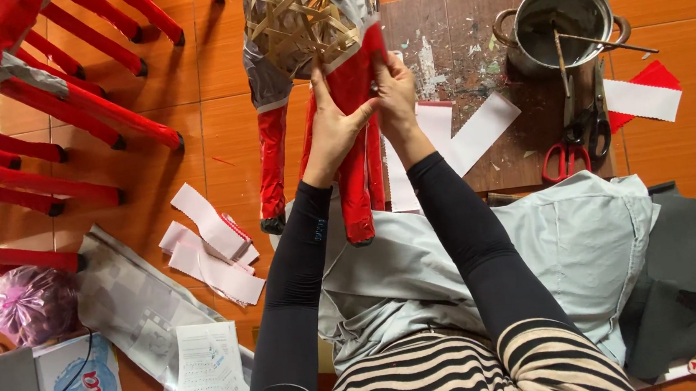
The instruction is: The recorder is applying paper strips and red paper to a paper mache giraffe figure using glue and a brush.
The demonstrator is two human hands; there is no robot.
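Both hands, left hand (pixel 334 130) and right hand (pixel 393 91), press glossy red paper (pixel 353 86) onto a woven bamboo frame (pixel 299 15).

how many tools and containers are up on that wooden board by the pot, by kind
Pot: 1
Scissors: 2, one red-handled, one black-handled
Sticks resting in the pot: 2
Total: 5
All lie on or over the wooden board, to the right of both hands.

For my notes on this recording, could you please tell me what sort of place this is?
Probably a home craft workspace on a tiled floor. Both hands, left hand and right hand, press red paper onto a woven bamboo frame; a paste pot and scissors lie nearby.
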